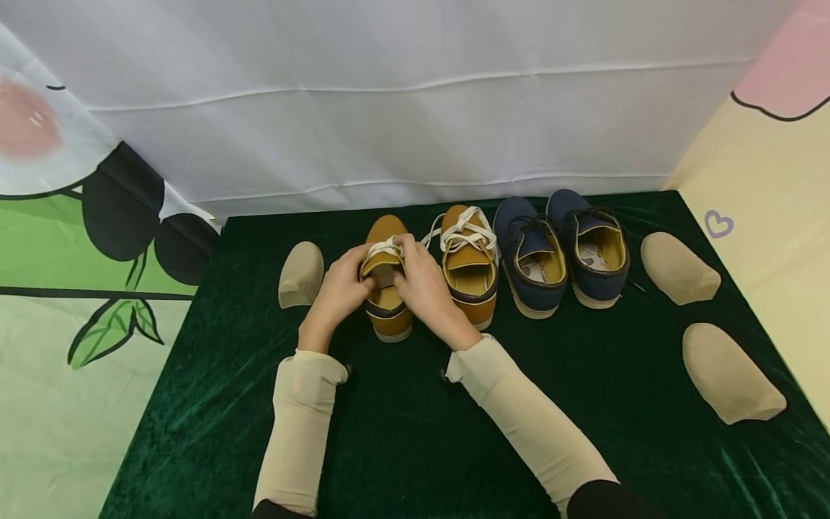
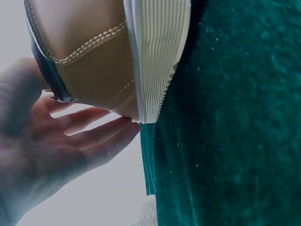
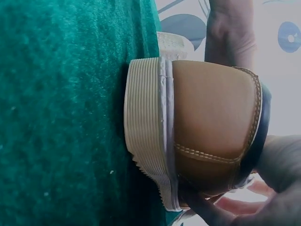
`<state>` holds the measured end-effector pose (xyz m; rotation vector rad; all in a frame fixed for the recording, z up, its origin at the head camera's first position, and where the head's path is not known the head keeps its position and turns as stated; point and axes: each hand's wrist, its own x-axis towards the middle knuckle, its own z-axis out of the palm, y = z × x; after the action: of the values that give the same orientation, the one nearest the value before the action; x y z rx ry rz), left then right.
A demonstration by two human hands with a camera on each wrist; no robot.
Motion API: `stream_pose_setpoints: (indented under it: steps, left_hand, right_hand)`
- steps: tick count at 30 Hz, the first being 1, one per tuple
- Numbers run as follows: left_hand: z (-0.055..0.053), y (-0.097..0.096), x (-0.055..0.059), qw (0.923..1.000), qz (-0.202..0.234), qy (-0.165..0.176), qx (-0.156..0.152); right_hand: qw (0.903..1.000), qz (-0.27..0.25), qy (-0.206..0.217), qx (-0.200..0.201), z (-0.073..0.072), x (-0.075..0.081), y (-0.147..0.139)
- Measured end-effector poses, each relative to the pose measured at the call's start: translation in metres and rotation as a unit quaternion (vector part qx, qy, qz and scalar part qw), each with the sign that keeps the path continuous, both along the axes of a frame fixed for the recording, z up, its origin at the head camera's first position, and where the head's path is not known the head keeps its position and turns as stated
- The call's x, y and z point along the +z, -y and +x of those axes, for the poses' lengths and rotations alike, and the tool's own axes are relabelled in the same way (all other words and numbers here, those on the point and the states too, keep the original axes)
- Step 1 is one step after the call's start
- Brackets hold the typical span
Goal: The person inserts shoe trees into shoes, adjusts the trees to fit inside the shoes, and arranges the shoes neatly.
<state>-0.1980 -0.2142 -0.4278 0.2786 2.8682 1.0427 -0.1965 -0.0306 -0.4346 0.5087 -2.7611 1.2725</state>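
A tan lace-up shoe (image 1: 392, 324) with white laces stands on the green cloth, toe pointing away. My left hand (image 1: 340, 287) grips its left side, the thumb at the opening and the fingers along the outer wall. On the other side my right hand (image 1: 428, 285) holds it the same way, thumb at the opening and fingers by the laces. In the left wrist view the ribbed pale sole (image 2: 157, 56) meets the cloth. The right wrist view shows the rounded heel (image 3: 211, 103) from behind. Part of the laces is hidden by the right fingers.
The matching tan shoe (image 1: 470, 281) stands close on the right, laces loose. Beyond it are two navy shoes (image 1: 534, 288). One beige shoe insert (image 1: 301, 274) lies at left; two others (image 1: 679, 267) lie at right. A white curtain (image 1: 415, 137) hangs behind.
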Motion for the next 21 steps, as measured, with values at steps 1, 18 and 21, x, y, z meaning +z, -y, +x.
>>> stream_pose_setpoints:
  steps: [1,18,21]
  left_hand:
    - [0.0,0.0,0.0,1.0,-0.001,-0.003,0.001]
    - [-0.003,-0.009,-0.005,0.9961,-0.017,-0.06,0.062]
    - [-0.004,-0.009,-0.006,0.996,-0.017,-0.061,0.063]
  right_hand:
    - [1.0,0.002,-0.003,-0.003,-0.001,0.0,0.001]
    - [0.9897,0.123,-0.049,-0.055,-0.009,0.003,0.011]
    - [0.9889,0.128,-0.052,-0.054,-0.01,0.003,0.012]
